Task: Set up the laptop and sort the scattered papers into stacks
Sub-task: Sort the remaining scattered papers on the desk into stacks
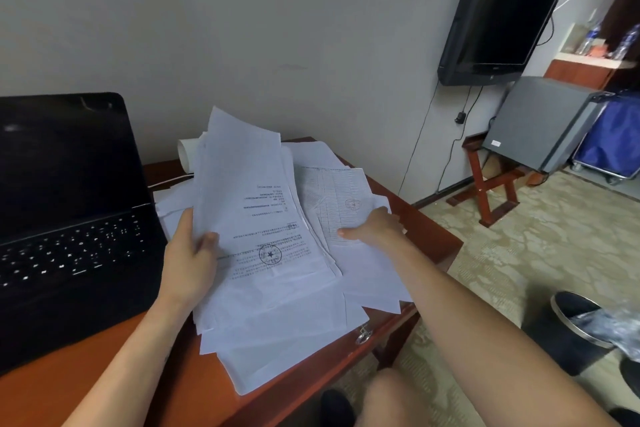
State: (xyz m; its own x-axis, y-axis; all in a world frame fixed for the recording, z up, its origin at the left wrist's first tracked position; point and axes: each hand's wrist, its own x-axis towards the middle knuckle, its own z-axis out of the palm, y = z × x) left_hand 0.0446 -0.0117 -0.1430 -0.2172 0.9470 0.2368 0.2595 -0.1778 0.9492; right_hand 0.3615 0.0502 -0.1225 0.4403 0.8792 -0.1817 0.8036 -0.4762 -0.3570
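Widest thing in view is the reddish wooden desk (41, 395), running from the near left corner out to the wall. On its left side sits the laptop (69, 218), lid up, screen dark, keys showing white legends. Right beside it, filling the rest of the desk, is the loose spread of papers (284, 333), sheets fanned and overlapping, some hanging past the front edge. Up off that spread comes a thick sheaf (252, 204), tilted toward the camera, printed text upside down with a round stamp low on the top page. Just right of it lies a gridded sheet (332, 198) with a red stamp, resting on the spread. Now the hands: the left hand (190, 260) is clamped on the sheaf's left edge, thumb on the front page, fingers behind. The right hand (374, 227) pinches the gridded sheet at its near corner, thumb flat on top.
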